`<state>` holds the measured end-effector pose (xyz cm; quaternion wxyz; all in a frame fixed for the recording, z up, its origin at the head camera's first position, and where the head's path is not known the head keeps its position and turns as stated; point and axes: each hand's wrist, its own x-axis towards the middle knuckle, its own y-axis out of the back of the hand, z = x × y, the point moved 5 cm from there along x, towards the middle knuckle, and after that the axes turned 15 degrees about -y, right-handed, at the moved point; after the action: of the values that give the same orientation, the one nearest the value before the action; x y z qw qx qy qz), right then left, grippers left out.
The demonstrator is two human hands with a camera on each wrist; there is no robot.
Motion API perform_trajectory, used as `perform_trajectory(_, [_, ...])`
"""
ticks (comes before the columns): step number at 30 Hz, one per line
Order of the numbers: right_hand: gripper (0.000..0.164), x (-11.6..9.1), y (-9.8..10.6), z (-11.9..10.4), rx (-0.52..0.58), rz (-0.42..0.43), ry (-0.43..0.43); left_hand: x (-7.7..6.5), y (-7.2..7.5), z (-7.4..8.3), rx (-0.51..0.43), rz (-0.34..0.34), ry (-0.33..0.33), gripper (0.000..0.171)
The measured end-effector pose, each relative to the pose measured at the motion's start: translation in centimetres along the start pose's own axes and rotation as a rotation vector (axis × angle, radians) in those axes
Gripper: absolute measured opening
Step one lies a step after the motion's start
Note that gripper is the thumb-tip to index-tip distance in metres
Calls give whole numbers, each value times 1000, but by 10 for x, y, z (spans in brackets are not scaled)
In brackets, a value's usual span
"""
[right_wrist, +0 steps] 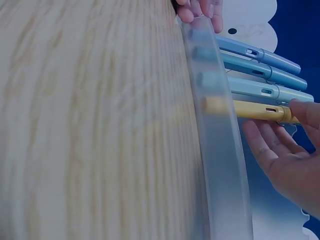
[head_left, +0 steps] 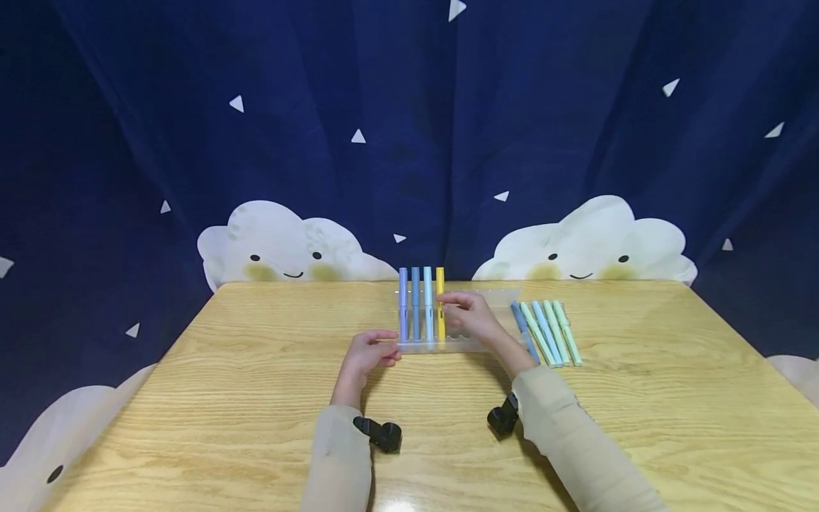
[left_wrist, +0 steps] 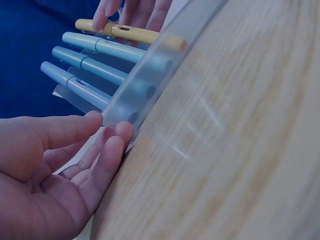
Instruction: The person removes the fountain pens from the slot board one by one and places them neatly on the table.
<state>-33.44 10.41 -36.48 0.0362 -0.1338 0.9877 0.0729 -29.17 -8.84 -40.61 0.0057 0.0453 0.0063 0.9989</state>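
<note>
A translucent pen case [head_left: 463,345] lies on the table, with its front lip running across the lower ends of the pens. My left hand [head_left: 369,352] holds the left end of that lip between thumb and fingers, clearer in the left wrist view. Three pens stand side by side in the case: a periwinkle pen [head_left: 403,288], a darker blue pen [head_left: 416,291] and a pale blue pen [head_left: 428,291]. To their right is a yellow pen [right_wrist: 252,109], its lower end behind the lip. My right hand [head_left: 473,313] pinches its upper part between thumb and fingers.
Right of the case lies a group of loose pens, among them a dark blue pen [head_left: 525,331], a light blue pen [head_left: 552,334] and a green pen [head_left: 568,334]. A navy curtain [head_left: 409,142] with white clouds hangs behind the wooden table [head_left: 256,398].
</note>
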Motion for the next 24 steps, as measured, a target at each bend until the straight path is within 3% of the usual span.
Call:
perform_trajectory(9, [31, 0, 0, 1, 23, 11, -12, 1, 1, -1, 27, -2, 17, 21])
perform_trajectory(16, [30, -1, 0, 1, 21, 46, -2, -1, -2, 3, -24, -31, -29, 23])
perform_trajectory(24, [29, -4, 1, -1, 13, 85, 36, -1, -1, 3, -10, -27, -25, 22])
